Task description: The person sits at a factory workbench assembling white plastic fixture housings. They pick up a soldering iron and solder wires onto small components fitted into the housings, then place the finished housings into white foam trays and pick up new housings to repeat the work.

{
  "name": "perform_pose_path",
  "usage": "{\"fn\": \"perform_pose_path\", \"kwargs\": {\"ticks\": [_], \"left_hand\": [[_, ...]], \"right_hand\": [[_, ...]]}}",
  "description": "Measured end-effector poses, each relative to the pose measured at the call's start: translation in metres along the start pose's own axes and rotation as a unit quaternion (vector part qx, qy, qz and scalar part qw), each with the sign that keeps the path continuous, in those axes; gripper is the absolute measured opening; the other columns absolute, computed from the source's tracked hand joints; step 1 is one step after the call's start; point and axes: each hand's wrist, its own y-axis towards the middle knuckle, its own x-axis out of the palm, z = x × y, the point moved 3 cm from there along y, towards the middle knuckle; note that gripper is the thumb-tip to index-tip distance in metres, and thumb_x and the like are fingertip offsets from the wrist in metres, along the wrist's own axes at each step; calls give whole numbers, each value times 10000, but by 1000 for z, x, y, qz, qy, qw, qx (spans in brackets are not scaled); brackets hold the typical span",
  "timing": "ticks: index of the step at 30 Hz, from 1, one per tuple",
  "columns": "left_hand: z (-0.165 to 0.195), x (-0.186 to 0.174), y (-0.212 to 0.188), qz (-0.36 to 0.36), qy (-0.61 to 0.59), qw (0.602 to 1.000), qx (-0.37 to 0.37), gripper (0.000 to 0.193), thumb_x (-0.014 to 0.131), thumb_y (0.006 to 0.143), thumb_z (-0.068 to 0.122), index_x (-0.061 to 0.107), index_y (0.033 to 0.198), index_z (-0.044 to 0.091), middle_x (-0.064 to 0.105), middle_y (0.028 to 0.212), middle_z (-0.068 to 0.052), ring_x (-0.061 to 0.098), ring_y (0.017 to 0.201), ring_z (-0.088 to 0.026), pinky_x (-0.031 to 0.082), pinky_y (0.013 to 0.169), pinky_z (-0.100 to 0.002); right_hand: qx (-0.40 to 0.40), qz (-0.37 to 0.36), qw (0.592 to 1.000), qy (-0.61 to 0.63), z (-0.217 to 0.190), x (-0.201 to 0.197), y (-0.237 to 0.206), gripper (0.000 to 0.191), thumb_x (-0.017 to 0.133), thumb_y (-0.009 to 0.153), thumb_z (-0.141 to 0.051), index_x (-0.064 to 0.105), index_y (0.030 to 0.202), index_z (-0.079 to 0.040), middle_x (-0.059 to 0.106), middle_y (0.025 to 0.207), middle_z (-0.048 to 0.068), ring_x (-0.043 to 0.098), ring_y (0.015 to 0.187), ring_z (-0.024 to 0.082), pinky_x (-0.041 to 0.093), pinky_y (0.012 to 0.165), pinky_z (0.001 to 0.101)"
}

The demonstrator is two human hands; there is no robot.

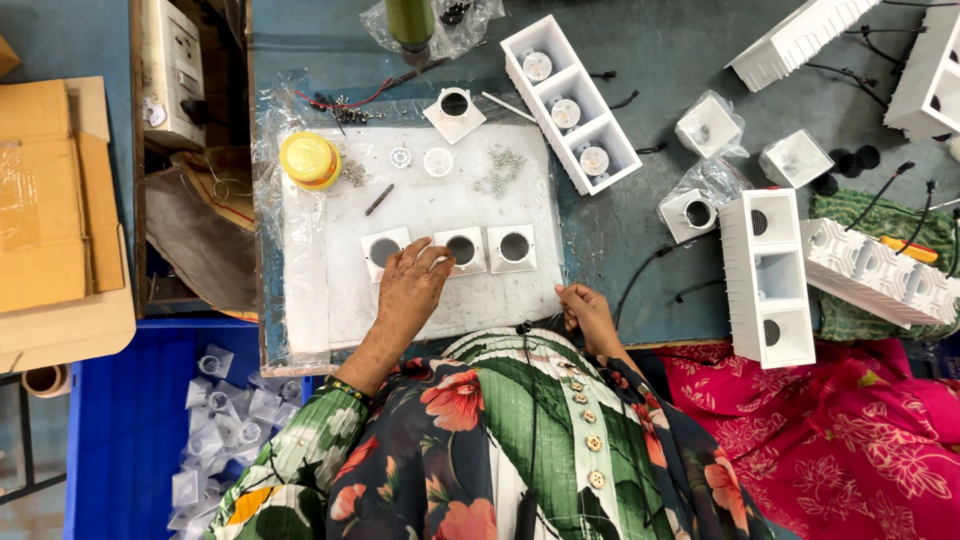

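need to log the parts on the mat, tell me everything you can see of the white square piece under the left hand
The white square piece is a flat, plastic-looking frame with a round hole at its centre that shows dark. It lies flat on the white foam mat, leftmost in a row of three like pieces, close beside the middle square piece. The fingertips of the left hand rest on its right edge. It looks whole and clean.

Yellow-lidded jar (310,159) at the white mat's (420,290) upper left corner; three-cell white housing (570,103) beyond its upper right corner; cardboard box (55,215) at far left; blue crate (125,430) of wrapped parts below it.
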Motion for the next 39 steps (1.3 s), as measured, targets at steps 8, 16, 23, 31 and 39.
{"fn": "perform_pose_path", "kwargs": {"ticks": [8, 16, 23, 31, 39], "left_hand": [[-6, 4, 4, -1, -43, 999, -25, 219, 690, 941, 215, 750, 1138, 142, 663, 1247, 41, 537, 1310, -219, 440, 999, -445], [-6, 17, 2, -24, -16, 999, -23, 250, 674, 950, 211, 736, 1179, 134, 653, 1263, 29, 534, 1316, -215, 425, 1039, -467], [-9, 17, -5, -41, -14, 999, -4, 319, 637, 948, 146, 715, 1256, 127, 640, 1343, 15, 515, 1350, -220, 414, 1052, -476], [-6, 8, -1, -48, -53, 997, -39, 288, 615, 966, 121, 719, 1234, 128, 653, 1316, 28, 514, 1366, -221, 403, 1065, -457], [0, 5, 1, -17, -25, 999, -15, 291, 627, 947, 112, 723, 1222, 116, 655, 1282, 5, 539, 1324, -230, 419, 1053, -441]], "right_hand": [[-3, -1, 1000, 5, 1, 0, -2, 323, 717, 953, -267, 568, 737, -80, 458, 610, -48, 378, 482, 62, 331, 468, 252], [-2, 2, 1000, 7, -2, 3, -3, 333, 721, 950, -275, 562, 737, -76, 448, 596, -44, 372, 473, 67, 327, 464, 253], [-7, -3, 1000, 8, -3, 4, -3, 322, 720, 952, -261, 557, 744, -78, 451, 604, -34, 390, 478, 78, 334, 472, 258], [62, -78, 945, 312, -1, -12, -1, 250, 596, 971, -290, 530, 814, -108, 406, 638, -27, 409, 559, 126, 375, 563, 299], [64, -65, 926, 366, -4, -10, -8, 256, 564, 953, -343, 552, 891, -95, 490, 753, 19, 476, 659, 164, 416, 608, 310]]}}
